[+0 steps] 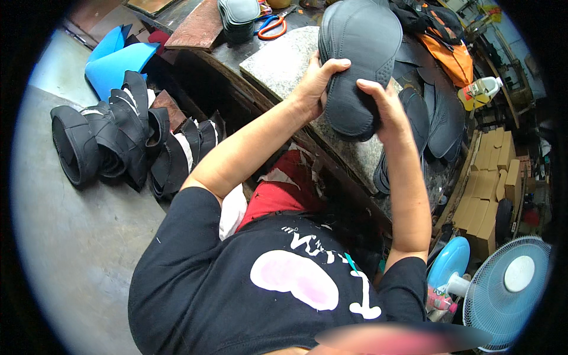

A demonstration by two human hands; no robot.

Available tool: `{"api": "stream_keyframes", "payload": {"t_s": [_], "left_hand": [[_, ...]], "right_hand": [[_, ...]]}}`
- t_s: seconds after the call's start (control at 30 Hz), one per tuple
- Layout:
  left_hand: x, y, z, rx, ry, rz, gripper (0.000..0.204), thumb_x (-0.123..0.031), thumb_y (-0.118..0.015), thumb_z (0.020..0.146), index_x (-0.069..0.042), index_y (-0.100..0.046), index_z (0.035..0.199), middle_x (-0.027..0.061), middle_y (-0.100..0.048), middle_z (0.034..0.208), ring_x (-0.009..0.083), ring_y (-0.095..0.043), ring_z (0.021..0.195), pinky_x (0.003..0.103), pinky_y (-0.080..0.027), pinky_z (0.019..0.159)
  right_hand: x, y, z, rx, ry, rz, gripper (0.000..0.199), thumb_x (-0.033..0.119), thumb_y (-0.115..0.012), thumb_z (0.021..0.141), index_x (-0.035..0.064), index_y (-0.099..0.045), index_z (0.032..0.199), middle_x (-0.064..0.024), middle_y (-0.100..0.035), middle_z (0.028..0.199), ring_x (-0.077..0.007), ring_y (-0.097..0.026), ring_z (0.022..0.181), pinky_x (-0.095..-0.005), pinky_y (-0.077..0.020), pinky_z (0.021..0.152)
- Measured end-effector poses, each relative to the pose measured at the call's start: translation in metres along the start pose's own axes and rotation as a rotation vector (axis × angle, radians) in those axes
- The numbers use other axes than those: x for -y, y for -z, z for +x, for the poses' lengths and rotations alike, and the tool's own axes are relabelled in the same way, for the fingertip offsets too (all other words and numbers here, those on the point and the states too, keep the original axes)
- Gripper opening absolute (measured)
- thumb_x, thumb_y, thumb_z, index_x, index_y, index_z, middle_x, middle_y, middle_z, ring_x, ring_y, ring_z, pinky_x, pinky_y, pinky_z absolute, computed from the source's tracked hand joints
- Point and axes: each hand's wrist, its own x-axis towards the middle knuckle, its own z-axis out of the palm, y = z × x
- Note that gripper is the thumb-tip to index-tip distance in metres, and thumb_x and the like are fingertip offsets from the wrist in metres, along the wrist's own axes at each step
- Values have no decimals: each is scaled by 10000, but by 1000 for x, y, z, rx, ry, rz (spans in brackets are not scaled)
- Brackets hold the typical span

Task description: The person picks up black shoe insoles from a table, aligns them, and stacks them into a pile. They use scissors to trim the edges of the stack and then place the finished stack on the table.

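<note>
The pad (358, 65), a dark grey stitched leather piece, is held up over the stone slab (278, 59) at the far edge of the bench (201, 26). It looks light, soft and floppy, likely to bend if held by one corner, so the edges near its lower half seem the best hold. The left hand (313, 83) grips its left edge, thumb across the front. The right hand (387, 112) closes on the lower right edge, fingers behind.
</note>
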Motion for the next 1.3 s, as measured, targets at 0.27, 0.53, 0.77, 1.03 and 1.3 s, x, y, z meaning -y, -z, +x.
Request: {"api": "stream_keyframes", "payload": {"t_s": [0.27,0.53,0.77,1.03,1.3], "left_hand": [[-76,-5,-11,185,-1210,1610,1225,-631,-819,594,-92,-251,1536,221,-121,1597,445,-160,1455,542,-182,1173],[-73,2,29,634,-763,2152,1075,-517,-878,511,-172,-453,1436,137,-541,1330,342,-473,1278,496,-351,1076],[-84,-9,24,789,-503,2065,964,-456,-841,622,-84,-449,1419,207,-495,1365,388,-418,1316,463,-314,1113],[-93,-10,19,750,-656,1903,981,-448,-844,593,23,-468,1367,259,-476,1367,394,-416,1317,464,-325,1114],[-84,-11,21,706,-609,2019,996,-487,-836,582,12,-477,1366,245,-465,1392,399,-396,1332,477,-311,1118]], "right_hand": [[32,28,-14,116,475,-1359,1118,214,-789,595,241,-215,1554,-207,-575,1229,-388,-593,1128,-413,-479,995],[15,51,-14,179,515,-1416,1164,363,-863,583,163,-238,1544,-213,-470,1419,-367,-504,1272,-412,-408,1079],[4,70,-37,97,432,-1322,1066,201,-826,600,164,-298,1525,-179,-502,1390,-338,-517,1252,-407,-405,1079],[-20,104,-4,117,529,-1023,1147,500,-820,649,181,-204,1562,-187,-248,1578,-366,-211,1462,-468,-197,1194],[-3,76,0,12,762,-1520,1186,754,-713,630,170,-249,1551,-189,-234,1587,-369,-131,1491,-543,-123,1188]]}}
